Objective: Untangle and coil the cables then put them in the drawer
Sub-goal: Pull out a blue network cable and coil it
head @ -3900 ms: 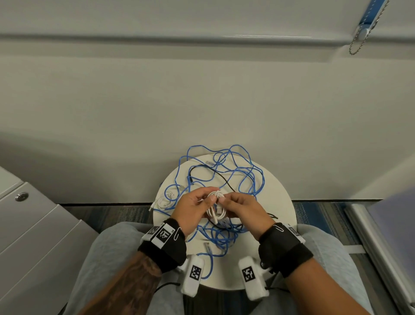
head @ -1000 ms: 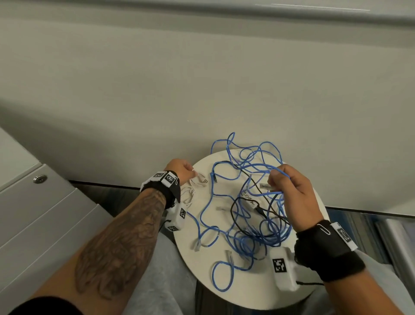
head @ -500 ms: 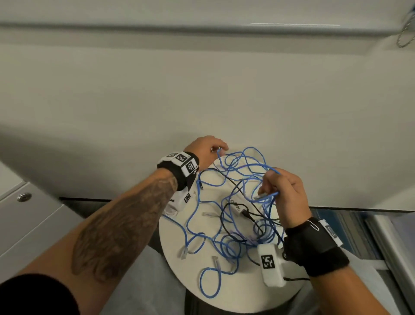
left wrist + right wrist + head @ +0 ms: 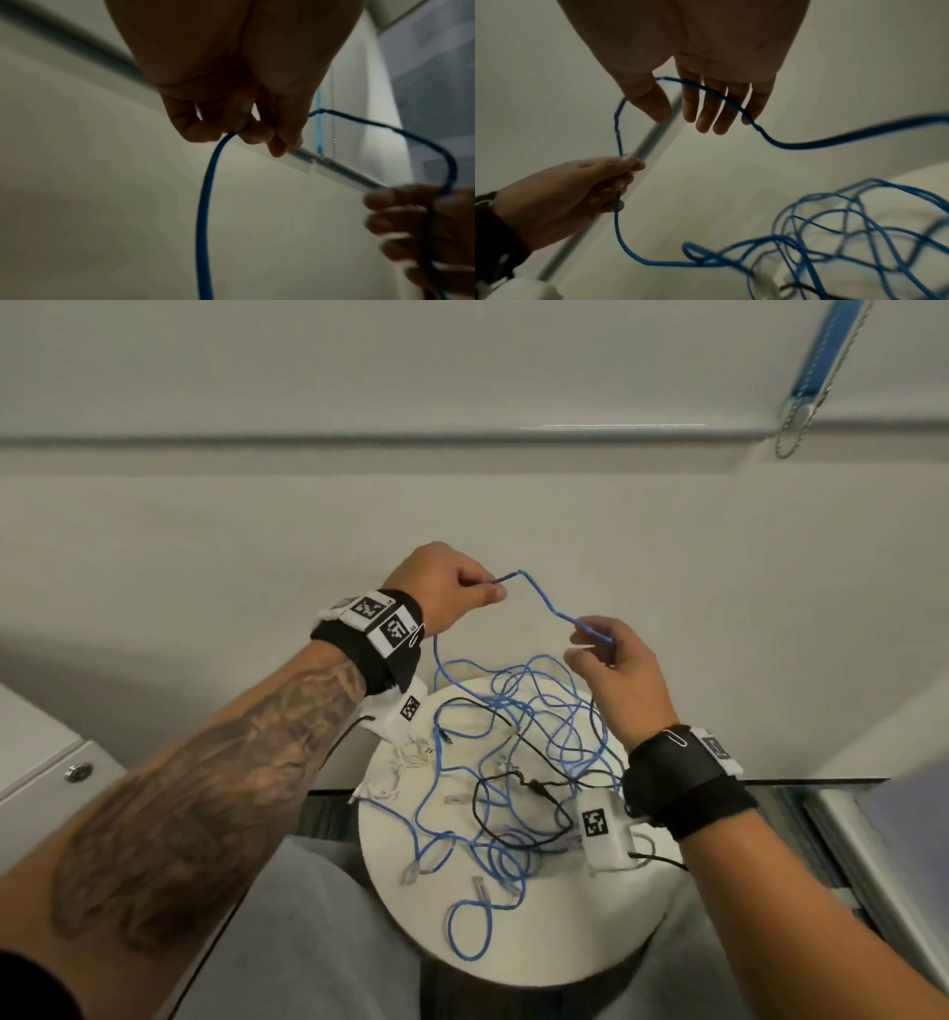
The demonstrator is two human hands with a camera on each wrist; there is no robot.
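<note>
Left hand: your left hand [image 4: 445,588] is raised above the far left edge of the table, with the fingers curled in. It pinches the thin blue cable [image 4: 544,603] between thumb and fingertips. In the left wrist view the same cable [image 4: 205,194] drops straight down out of that fist.

Right hand: your right hand [image 4: 613,670] is up beside the left one, a little nearer to you. Its fingers [image 4: 706,107] are nearly straight and slightly spread, the thumb standing apart from them. The blue cable lies across them; no closed pinch shows, so the hand reads as loose and open.

Held span: a short kinked stretch of blue cable runs through the air from one hand to the other.

Blue cable, remainder: it hangs from both hands into a loose tangle of loops on the small round white table [image 4: 565,952], with several pale plugs lying among them.

Black cable: a thin black cable [image 4: 513,783] is threaded through the blue loops near the table's middle.

White cable: a small bundle of thin white cable [image 4: 411,755] sits at the table's left edge.

Cabinet: a grey metal drawer cabinet with a round lock [image 4: 77,770] stands to your left, its drawers closed.
</note>
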